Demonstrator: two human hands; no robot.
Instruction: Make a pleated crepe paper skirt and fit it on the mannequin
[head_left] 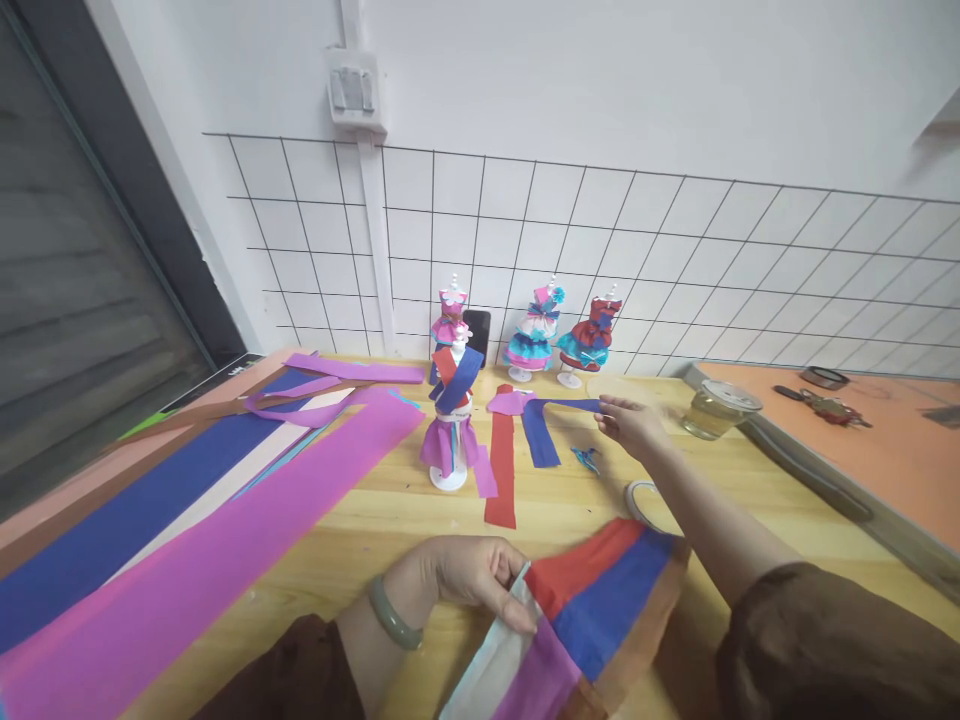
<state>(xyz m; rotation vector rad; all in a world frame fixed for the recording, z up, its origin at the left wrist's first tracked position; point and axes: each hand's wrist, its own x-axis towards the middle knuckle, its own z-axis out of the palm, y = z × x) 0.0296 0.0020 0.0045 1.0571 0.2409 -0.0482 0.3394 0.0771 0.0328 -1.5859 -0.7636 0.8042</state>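
My left hand (487,580), low in the middle, grips the edge of a striped piece of crepe-like paper (607,605) in white, purple, red, blue and brown. Farther out, my right hand (630,422) pinches one end of a blue strip (566,405), whose other end lies on the table. A red strip (501,470) and a small purple piece (486,472) lie left of it. Closest to them is a mini dress form (451,420), upright on a white base, with crossed red and blue bands on top and a purple skirt.
Three more dressed mini forms, including a blue-and-pink one (532,335), stand at the wall by a phone (478,335). Long coloured sheets (225,560) cover the left. A tape roll (651,505), a lidded cup (721,410) and an orange tray (870,470) are right.
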